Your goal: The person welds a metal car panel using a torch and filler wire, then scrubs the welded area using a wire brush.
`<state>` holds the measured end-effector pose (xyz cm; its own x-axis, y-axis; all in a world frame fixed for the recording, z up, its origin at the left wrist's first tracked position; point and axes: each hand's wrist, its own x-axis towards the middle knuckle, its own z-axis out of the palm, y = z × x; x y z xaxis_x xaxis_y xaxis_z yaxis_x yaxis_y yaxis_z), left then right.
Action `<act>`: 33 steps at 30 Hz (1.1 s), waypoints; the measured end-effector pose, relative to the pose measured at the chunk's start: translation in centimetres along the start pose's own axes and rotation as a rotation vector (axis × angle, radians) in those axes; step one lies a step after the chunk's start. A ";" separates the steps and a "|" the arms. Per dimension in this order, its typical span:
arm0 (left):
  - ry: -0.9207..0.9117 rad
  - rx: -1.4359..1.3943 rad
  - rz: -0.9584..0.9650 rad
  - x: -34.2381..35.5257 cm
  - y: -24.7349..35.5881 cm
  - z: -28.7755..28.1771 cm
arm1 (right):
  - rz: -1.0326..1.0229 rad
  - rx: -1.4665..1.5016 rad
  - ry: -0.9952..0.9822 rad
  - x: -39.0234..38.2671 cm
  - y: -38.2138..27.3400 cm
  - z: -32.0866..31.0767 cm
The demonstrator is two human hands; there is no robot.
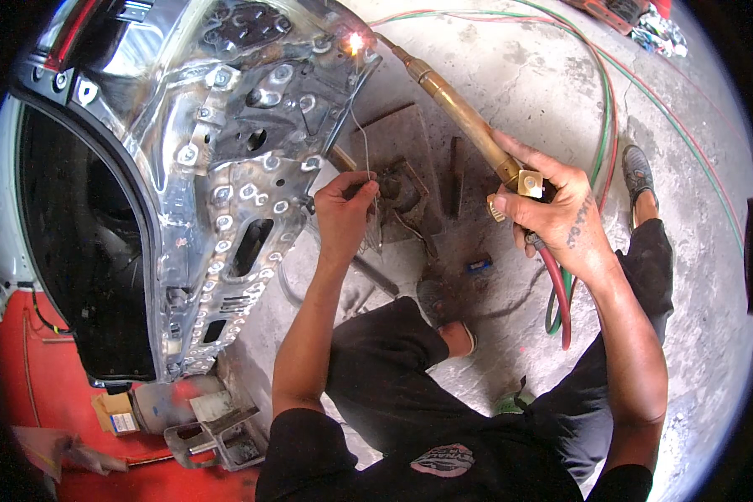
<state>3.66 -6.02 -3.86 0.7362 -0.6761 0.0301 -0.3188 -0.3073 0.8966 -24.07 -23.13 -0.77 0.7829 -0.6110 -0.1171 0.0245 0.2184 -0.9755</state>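
Observation:
My right hand (560, 205) is wrapped round the handle end of a brass gas welding torch (460, 113), thumb by its valve knob. The torch slants up and left, and a bright glow (356, 43) burns at its tip beside the upper edge of a bare metal car body panel (259, 125). My left hand (343, 213) pinches a thin filler wire (366, 138) that rises in a curve to the glow. Its lower part bends below my fingers. The panel is dotted with several round weld spots and holes. Glare hides the exact contact of wire and metal.
Red and green hoses (608, 92) run from the torch over the concrete floor (694, 276). Metal pieces and a flat plate (393, 138) lie beneath my left hand. At lower left, a metal bracket (226, 439) and a small cardboard box (113, 412) sit by a grey cylinder.

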 end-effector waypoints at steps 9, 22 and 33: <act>-0.006 0.022 -0.003 0.2 -0.1 -0.2 | -0.010 -0.010 -0.008 0.0 -0.1 0.0; -0.005 0.021 -0.004 0.1 -0.1 -0.1 | 0.005 0.005 -0.004 0.0 0.0 0.0; 0.000 -0.003 0.006 0.1 -0.1 -0.1 | 0.000 -0.002 0.001 -0.1 0.1 -0.1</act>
<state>3.80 -5.98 -3.89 0.7341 -0.6780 0.0359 -0.3218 -0.3009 0.8977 -24.16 -23.13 -0.83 0.7823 -0.6119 -0.1169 0.0234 0.2163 -0.9760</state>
